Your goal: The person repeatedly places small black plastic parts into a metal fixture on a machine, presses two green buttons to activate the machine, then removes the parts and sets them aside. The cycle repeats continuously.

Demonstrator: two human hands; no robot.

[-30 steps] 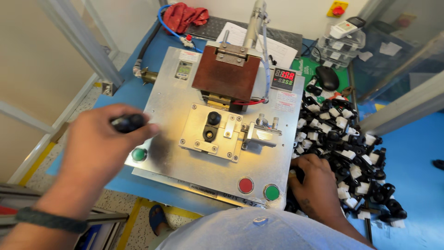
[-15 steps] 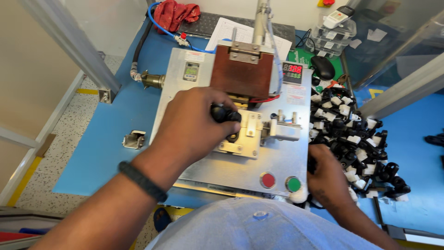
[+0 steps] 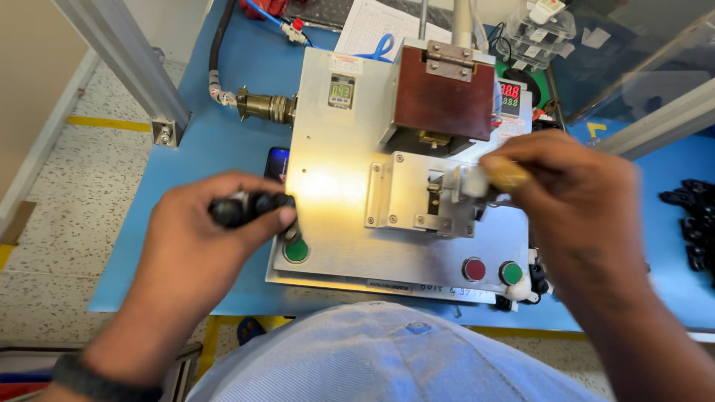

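Both hands have shifted since half a second ago: the left hand point(image 3: 195, 242), which was over the middle of the machine, now sits at its left edge, and the right hand point(image 3: 577, 205), which was low by the buttons, has come up to the fixture.

Seen from above, a blue worktop point(image 3: 223, 141) carries a flat metal machine point(image 3: 335, 179). At the back of the machine stands a brown block point(image 3: 443, 100) with a hinge on top. Left of the block is a small green display point(image 3: 341, 91); right of it, a red display point(image 3: 510, 95). A thick black cable point(image 3: 217, 45) runs to a brass connector point(image 3: 262, 106) at the machine's left side.

In front of the block sits a small metal fixture point(image 3: 417, 197). The right hand's fingers are pressed together around a pale knob point(image 3: 477, 181) on the fixture's right side.

The left hand's fingers are curled, pinching a black part point(image 3: 249, 207) just above a green button point(image 3: 296, 250) at the machine's front left corner. A dark band point(image 3: 93, 380) circles the left wrist.

Along the front right edge are a red button point(image 3: 474, 269) and a second green button point(image 3: 510, 272). More black parts point(image 3: 693, 223) lie on the worktop at the far right.
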